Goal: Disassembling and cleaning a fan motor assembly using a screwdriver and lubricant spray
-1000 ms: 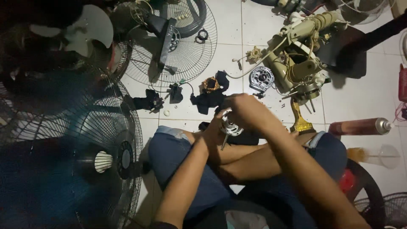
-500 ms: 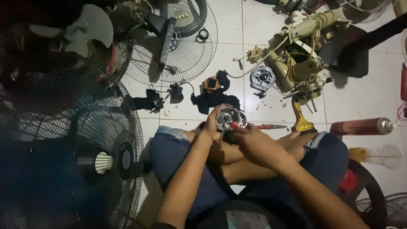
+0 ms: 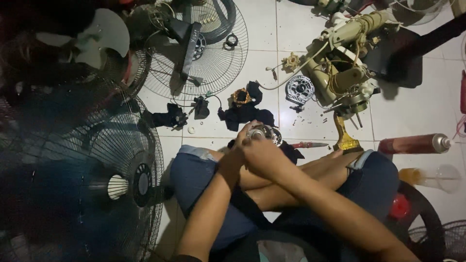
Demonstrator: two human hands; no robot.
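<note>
I sit cross-legged on a white tiled floor. Both hands meet over my knees on a small round metal fan motor part [image 3: 264, 133]. My left hand [image 3: 240, 148] grips its near left side. My right hand [image 3: 264, 156] covers it from the near right, fingers curled on it. Most of the part is hidden by my fingers. A red-handled screwdriver [image 3: 310, 144] lies on the floor just right of my hands. Under the part lies a dark cloth [image 3: 292, 151].
A big dark fan guard [image 3: 87, 184] fills the left. A wire grille with a motor [image 3: 199, 48] lies beyond. A cream dismantled fan body [image 3: 342, 73], a round silver motor cover [image 3: 299, 90], a copper coil [image 3: 241, 96] and a red spray can [image 3: 415, 144] lie around.
My right hand came down from above the motor part to its near side. The part now shows at my fingertips, and the hands sit a little lower and closer together.
</note>
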